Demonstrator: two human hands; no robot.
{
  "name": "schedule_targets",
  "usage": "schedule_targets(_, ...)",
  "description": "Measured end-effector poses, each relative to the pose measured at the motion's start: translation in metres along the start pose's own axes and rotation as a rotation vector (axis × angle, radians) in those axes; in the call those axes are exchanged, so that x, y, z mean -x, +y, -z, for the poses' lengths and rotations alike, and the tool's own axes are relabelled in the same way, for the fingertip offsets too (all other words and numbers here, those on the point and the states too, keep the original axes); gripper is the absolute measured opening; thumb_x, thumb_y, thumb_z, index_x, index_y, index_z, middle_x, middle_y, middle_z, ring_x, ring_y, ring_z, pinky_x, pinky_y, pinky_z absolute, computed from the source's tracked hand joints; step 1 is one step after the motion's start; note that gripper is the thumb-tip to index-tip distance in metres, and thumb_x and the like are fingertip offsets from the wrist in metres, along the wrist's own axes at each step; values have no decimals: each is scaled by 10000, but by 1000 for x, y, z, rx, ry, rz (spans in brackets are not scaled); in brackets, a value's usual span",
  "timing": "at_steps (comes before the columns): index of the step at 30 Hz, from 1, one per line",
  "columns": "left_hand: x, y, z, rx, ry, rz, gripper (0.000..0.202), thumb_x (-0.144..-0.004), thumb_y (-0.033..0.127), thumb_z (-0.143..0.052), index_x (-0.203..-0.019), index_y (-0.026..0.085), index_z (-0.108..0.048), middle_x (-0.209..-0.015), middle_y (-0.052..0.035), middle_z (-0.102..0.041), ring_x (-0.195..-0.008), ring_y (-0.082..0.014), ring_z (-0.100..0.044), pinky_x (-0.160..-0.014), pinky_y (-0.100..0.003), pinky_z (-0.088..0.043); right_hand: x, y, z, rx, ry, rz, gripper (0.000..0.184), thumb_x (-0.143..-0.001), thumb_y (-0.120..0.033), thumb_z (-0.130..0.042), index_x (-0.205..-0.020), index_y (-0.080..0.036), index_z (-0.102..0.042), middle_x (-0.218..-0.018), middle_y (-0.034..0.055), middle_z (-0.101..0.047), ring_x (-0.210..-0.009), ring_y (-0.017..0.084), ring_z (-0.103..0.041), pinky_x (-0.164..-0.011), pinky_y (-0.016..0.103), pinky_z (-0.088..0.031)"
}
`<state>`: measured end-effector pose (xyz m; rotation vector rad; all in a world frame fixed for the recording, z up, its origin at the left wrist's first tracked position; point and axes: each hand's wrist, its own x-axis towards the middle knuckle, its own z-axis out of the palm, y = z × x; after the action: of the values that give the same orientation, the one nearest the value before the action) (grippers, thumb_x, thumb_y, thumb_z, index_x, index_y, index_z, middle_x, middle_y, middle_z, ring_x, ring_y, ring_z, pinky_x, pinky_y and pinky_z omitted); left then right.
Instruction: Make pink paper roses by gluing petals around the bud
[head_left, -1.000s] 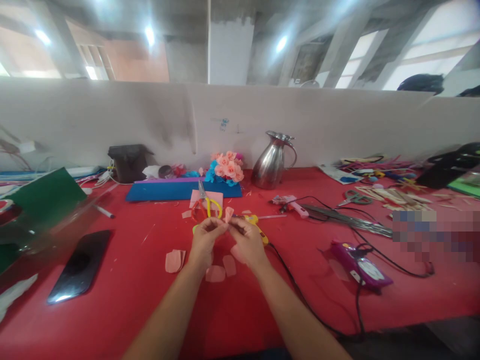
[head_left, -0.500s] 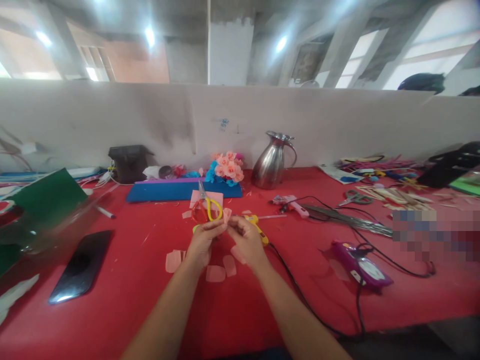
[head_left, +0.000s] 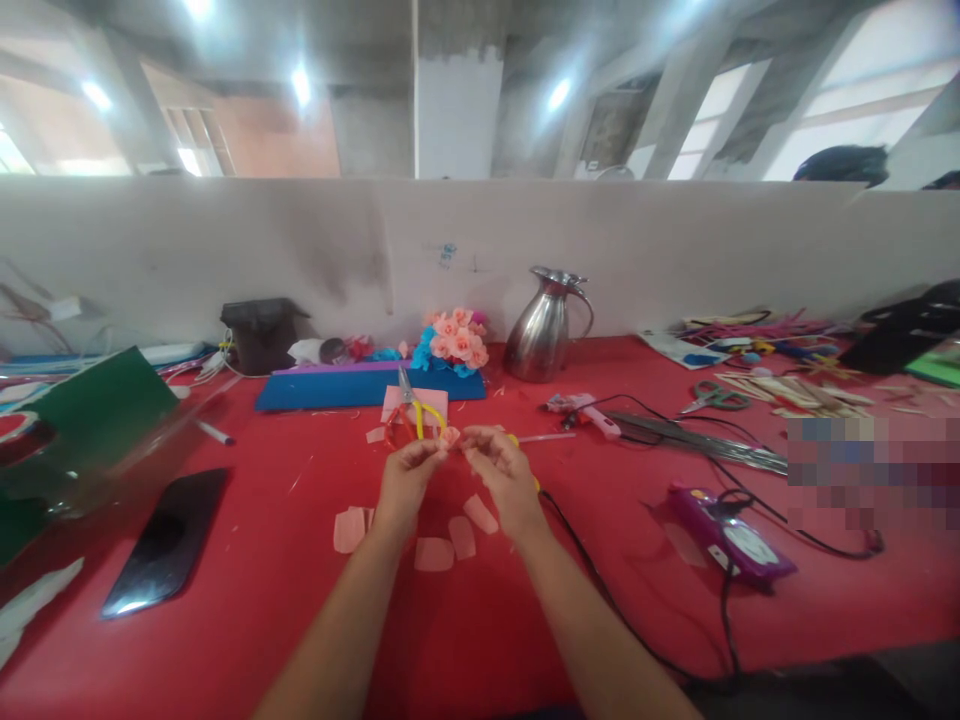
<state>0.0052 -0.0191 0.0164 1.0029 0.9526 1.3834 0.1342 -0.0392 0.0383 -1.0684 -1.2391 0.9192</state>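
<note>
My left hand (head_left: 405, 482) and my right hand (head_left: 504, 474) meet above the red table (head_left: 247, 580), fingers pinched together on a small pink paper piece (head_left: 450, 437) held between them. Several loose pink paper petals (head_left: 435, 553) lie on the table under and beside my hands. Yellow-handled scissors (head_left: 414, 411) rest on a pink sheet just beyond my fingers. A bunch of finished pink paper flowers (head_left: 457, 340) stands further back on a blue sheet (head_left: 337, 384).
A steel jug (head_left: 541, 325) stands at the back centre. A black phone (head_left: 166, 542) lies at the left near a green sheet (head_left: 82, 410). A purple device (head_left: 731, 537) with black cables, a glue gun (head_left: 585, 408), scissors and sticks crowd the right side.
My hands have lifted slightly and drawn closer over the pink piece, which now looks more rolled up. The view has tilted a little.
</note>
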Motion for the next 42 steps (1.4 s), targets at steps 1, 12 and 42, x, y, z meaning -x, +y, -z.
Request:
schedule_targets(1,0,-1,0,-12,-7,12,187,-606,283,-721,-748,163,-704,-791,-37,-693,-784,-161,-601,-786,-279,-432,0,-2,0,-14,10,-23,225,-732,-312,-586,-927,-200,-606,-828,25,-639,-711,143,-575,-645,263,-462)
schedule_targets(12,-1,-10,1,-191,-51,-28,146,-659,251,-664,-777,185,-718,-837,-53,-710,-839,-197,-613,-838,-328,-431,-2,-1,-1,-12,44,-20,126,-729,-324,-601,-734,-207,-646,-764,26,-685,-754,177,-626,-738,312,-489)
schedule_targets(42,2,-7,-4,31,-115,-42,190,-696,317,-663,-793,161,-614,-740,-2,-591,-718,-111,-521,-722,-227,-408,-2,3,-3,-289,-22,-294,85,-619,-260,-566,-596,-187,-531,-539,-40,-535,-470,76,-411,-471,214,-264)
